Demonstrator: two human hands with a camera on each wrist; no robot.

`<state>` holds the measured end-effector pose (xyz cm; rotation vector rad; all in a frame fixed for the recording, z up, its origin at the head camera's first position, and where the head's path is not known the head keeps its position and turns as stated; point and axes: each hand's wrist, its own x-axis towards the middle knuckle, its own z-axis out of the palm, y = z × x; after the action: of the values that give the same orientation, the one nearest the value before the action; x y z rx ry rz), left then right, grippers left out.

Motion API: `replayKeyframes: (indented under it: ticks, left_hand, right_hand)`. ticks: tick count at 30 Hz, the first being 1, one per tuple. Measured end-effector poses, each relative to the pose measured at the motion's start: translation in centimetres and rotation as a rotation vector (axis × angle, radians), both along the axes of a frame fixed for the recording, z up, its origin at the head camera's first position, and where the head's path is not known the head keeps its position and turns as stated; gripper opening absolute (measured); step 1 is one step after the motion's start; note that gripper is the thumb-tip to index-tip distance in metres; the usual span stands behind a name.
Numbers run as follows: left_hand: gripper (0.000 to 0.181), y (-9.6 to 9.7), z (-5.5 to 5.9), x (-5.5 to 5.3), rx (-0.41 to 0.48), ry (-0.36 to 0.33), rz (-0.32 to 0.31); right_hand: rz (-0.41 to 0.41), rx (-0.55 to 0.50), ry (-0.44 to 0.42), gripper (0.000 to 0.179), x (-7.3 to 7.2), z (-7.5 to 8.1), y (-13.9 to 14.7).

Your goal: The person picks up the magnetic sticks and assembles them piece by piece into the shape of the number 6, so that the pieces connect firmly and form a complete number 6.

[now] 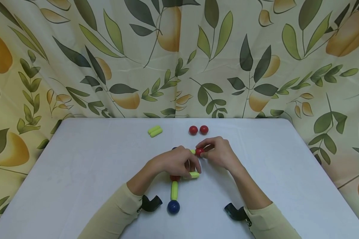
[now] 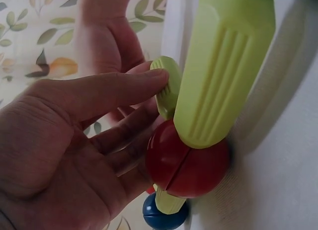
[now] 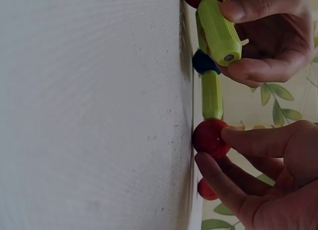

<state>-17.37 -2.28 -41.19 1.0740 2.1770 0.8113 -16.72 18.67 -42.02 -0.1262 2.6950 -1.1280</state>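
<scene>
My left hand (image 1: pixel 179 161) pinches a light green ribbed rod (image 3: pixel 221 36) between thumb and fingers; a small metal disc shows in the rod's end. This rod is right at a red ball (image 2: pixel 189 158), which joins another green rod (image 1: pixel 174 190) running toward me to a blue ball (image 1: pixel 174 207). My right hand (image 1: pixel 221 153) pinches a second red ball (image 3: pixel 212 138) with thumb and fingertips. That ball sits at the end of a green rod (image 3: pixel 212 95) leading to another blue ball (image 3: pixel 205 62), mostly hidden behind my left hand in the head view.
Two loose red balls (image 1: pixel 204 129) lie at the back of the white table (image 1: pixel 92 172). To their left lie two green rods (image 1: pixel 156 132) side by side. A curtain with leaves and fruit (image 1: pixel 197 66) hangs behind the table. Black wrist cameras (image 1: pixel 236 211) are worn near both sleeves.
</scene>
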Motion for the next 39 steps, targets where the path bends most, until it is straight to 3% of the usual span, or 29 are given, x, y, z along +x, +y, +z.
replayKeyframes:
  ticks: [16,27,39]
  left_hand:
    - [0.022,0.26,-0.06,0.44,-0.074,-0.013,0.024]
    - [0.021,0.43,0.08,0.64,-0.085,0.046,0.003]
    - [0.021,0.57,0.05,0.89,-0.107,0.051,0.026]
  right_hand:
    - [0.007,-0.011,0.0,0.021,-0.04,-0.07,-0.03]
    - [0.017,-0.01,0.001,0.021,-0.15,-0.16,0.05]
    - [0.0,0.0,-0.03,0.022,-0.17,-0.04,0.01]
